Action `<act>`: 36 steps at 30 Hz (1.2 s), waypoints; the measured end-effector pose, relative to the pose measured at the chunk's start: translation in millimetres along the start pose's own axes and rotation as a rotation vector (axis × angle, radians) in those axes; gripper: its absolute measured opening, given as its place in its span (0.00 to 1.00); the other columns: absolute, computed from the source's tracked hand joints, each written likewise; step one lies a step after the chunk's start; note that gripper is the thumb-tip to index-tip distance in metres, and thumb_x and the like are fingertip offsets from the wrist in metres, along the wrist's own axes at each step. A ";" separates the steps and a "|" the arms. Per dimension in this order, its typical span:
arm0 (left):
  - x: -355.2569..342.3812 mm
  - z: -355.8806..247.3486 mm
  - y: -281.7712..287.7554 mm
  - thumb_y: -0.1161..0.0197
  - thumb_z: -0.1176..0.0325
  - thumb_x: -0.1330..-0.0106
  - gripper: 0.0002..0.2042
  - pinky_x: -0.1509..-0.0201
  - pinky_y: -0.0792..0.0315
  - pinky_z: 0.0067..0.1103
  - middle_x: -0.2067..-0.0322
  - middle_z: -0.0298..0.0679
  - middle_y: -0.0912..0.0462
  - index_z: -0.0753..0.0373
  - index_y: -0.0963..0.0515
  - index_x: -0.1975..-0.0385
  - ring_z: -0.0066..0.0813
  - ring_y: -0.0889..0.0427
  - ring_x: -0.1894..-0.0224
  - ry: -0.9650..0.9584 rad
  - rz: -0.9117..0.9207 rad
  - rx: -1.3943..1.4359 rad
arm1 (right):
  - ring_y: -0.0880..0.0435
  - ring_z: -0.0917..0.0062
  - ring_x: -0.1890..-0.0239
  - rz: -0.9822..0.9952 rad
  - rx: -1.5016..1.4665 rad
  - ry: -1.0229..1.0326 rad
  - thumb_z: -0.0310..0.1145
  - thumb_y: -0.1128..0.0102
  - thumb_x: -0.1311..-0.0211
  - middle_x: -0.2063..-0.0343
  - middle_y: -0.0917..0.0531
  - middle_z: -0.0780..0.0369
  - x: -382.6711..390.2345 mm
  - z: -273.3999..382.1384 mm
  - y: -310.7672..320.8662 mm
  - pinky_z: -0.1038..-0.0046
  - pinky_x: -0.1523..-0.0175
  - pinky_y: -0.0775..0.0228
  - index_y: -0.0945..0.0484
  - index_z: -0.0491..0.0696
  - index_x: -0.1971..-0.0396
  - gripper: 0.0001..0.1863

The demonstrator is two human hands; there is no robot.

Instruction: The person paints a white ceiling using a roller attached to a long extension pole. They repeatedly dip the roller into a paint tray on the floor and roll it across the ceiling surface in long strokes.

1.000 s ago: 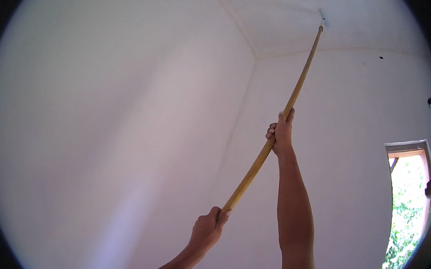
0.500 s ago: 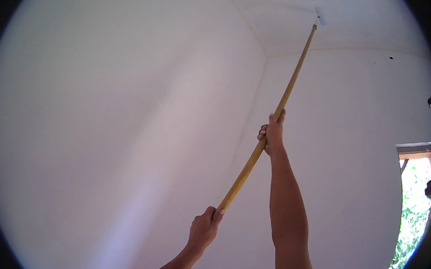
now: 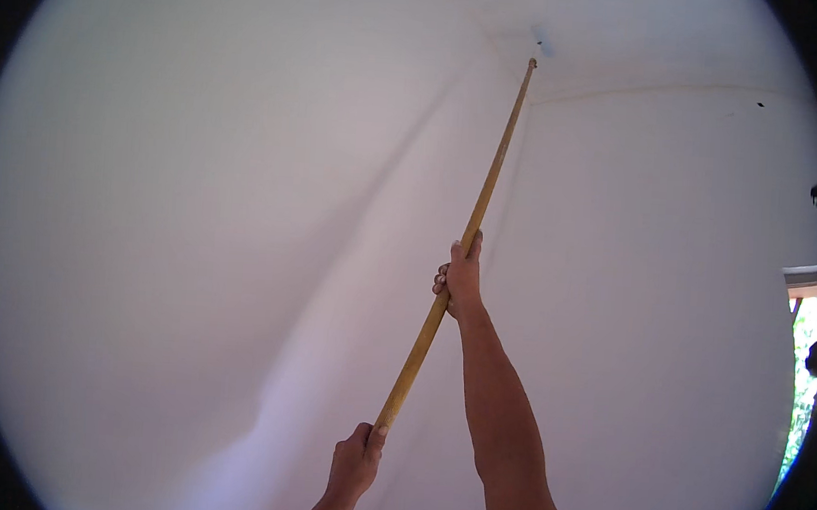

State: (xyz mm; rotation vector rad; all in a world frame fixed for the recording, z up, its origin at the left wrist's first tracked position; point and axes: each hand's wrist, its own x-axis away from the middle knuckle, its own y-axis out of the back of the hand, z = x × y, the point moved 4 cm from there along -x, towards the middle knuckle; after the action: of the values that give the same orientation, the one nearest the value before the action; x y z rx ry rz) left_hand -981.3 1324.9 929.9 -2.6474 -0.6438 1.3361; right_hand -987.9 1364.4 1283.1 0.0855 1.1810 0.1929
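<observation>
I monitor window [image 3: 799,400] (far R), ceiling edge [image 3: 624,91] nr. bluish head [image 3: 546,49], L hand [image 3: 354,462] + R hand [image 3: 463,279] gripping pole [image 3: 415,366].

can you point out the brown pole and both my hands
Brown pole [image 3: 412,362]: head view, on the stretch between the hands.
Left hand [image 3: 354,460]: head view, on the middle of the hand.
Right hand [image 3: 464,280]: head view, on the middle of the hand.

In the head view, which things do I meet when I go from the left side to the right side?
Left hand → right hand → roller → dark wall spot → window.
</observation>
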 end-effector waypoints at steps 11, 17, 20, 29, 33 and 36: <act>37.0 16.1 5.6 0.48 0.52 0.20 0.20 0.78 0.30 0.30 0.84 0.37 0.24 0.64 0.26 0.66 0.29 0.23 0.82 0.047 0.031 -0.003 | 0.32 0.83 0.85 -0.006 -0.031 0.044 0.42 0.57 0.18 0.81 0.33 0.67 41.0 15.5 -7.4 0.75 0.82 0.30 0.59 0.64 0.19 0.35; -6.3 49.2 -29.6 0.49 0.57 0.19 0.16 0.79 0.31 0.38 0.85 0.44 0.23 0.63 0.27 0.66 0.43 0.20 0.82 -0.056 -0.033 -0.070 | 0.31 0.84 0.84 -0.022 -0.016 -0.007 0.44 0.57 0.17 0.81 0.32 0.68 7.3 -22.6 7.4 0.76 0.81 0.30 0.61 0.62 0.18 0.36; -18.7 58.0 -31.2 0.49 0.58 0.20 0.16 0.80 0.31 0.39 0.85 0.45 0.23 0.64 0.27 0.66 0.44 0.20 0.82 -0.054 -0.017 -0.083 | 0.33 0.85 0.85 -0.058 -0.001 -0.022 0.46 0.57 0.18 0.80 0.33 0.68 -3.4 -34.7 11.8 0.78 0.82 0.33 0.61 0.64 0.19 0.36; -68.4 83.9 -5.9 0.46 0.52 0.20 0.19 0.75 0.30 0.35 0.82 0.43 0.22 0.65 0.25 0.64 0.40 0.21 0.81 -0.042 0.147 0.046 | 0.34 0.85 0.85 -0.170 0.030 0.129 0.47 0.57 0.18 0.81 0.34 0.68 -1.0 -27.1 7.4 0.78 0.82 0.34 0.62 0.69 0.19 0.36; -78.3 81.3 3.7 0.46 0.53 0.20 0.19 0.75 0.31 0.35 0.82 0.44 0.22 0.65 0.25 0.63 0.40 0.22 0.81 -0.116 0.148 0.055 | 0.35 0.84 0.85 -0.171 0.019 0.184 0.47 0.56 0.19 0.81 0.35 0.68 7.0 -17.8 0.8 0.76 0.81 0.34 0.62 0.70 0.20 0.36; -81.3 85.4 9.4 0.46 0.52 0.20 0.19 0.75 0.32 0.35 0.82 0.44 0.22 0.65 0.25 0.64 0.38 0.23 0.82 -0.133 0.163 0.073 | 0.34 0.83 0.84 -0.164 0.005 0.209 0.47 0.56 0.20 0.80 0.34 0.67 10.1 -14.9 -2.5 0.76 0.80 0.33 0.62 0.71 0.20 0.36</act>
State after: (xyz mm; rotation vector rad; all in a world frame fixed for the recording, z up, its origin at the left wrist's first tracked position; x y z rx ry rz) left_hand -1088.2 1274.6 935.8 -2.6185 -0.3911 1.5578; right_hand -997.7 1363.4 1267.8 -0.0277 1.3906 0.0549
